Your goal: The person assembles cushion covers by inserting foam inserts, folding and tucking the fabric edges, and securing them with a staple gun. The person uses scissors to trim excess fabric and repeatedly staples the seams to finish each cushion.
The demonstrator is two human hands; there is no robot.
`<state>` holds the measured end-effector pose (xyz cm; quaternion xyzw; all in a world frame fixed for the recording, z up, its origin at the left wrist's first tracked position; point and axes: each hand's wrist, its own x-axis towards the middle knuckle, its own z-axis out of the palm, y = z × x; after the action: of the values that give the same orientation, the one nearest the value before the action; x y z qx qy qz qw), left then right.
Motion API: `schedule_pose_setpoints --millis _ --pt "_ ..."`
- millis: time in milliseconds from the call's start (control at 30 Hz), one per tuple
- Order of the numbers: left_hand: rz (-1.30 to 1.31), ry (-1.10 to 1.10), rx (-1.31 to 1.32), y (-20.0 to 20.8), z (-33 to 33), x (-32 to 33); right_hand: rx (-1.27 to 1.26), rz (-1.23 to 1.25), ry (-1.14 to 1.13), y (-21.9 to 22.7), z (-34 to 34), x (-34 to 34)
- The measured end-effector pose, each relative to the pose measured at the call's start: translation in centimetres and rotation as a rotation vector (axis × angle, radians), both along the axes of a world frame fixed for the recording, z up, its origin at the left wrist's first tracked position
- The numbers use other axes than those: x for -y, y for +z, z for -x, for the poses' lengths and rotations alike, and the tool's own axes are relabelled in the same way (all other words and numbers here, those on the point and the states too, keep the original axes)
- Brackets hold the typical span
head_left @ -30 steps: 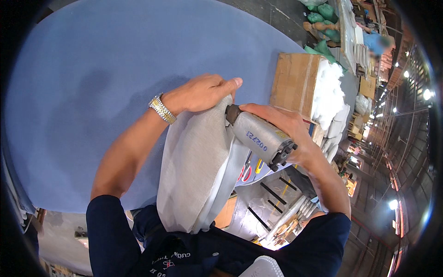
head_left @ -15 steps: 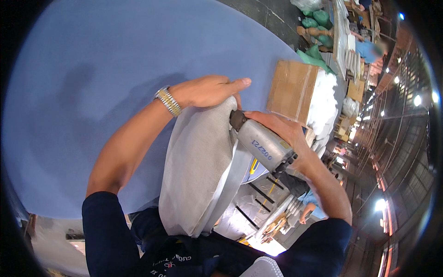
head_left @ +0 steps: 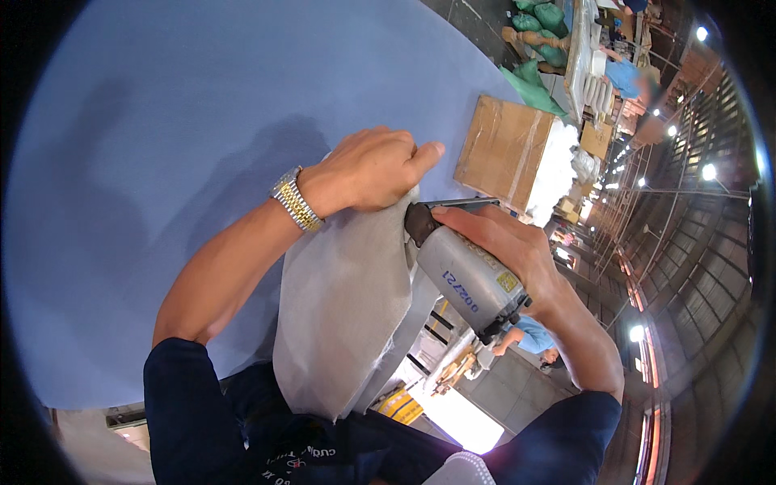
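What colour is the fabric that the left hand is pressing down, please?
The fabric under the left hand is plain light grey, seen in the head view.

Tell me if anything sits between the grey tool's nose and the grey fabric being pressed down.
Nothing visible does. The right hand holds the grey metal pneumatic tool with its dark nose right against the grey woven fabric, beside the left hand pressing that fabric down. The exact contact spot is hidden behind the fabric edge.
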<state>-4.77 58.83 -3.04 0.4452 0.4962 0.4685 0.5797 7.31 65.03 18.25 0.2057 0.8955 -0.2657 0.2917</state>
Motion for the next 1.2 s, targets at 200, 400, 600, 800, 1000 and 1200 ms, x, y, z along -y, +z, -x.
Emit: schedule_pose_setpoints --millis 200,400,600,800,1000,1200 --pt "0.001 0.024 0.005 0.5 0.5 0.4 -0.040 -0.046 0.014 -0.3 -0.1 0.7" --pt "0.008 0.029 -0.037 -0.2 0.4 0.5 -0.004 -0.034 -0.072 0.0 0.1 1.5" --pt "-0.065 0.140 0.125 -1.2 -0.8 0.5 -0.188 -0.034 -0.007 -0.6 -2.5 0.8" --pt "0.043 0.283 0.052 -0.1 0.0 2.1 -0.543 -0.181 -0.107 -0.7 -6.8 5.4" --pt "-0.128 0.587 -0.325 2.4 7.5 11.0 -0.529 -0.080 -0.813 -7.0 -18.1 10.9" --pt "-0.009 1.373 -0.094 3.9 12.0 35.4 -0.676 -0.084 -0.870 -20.4 -26.2 15.2"
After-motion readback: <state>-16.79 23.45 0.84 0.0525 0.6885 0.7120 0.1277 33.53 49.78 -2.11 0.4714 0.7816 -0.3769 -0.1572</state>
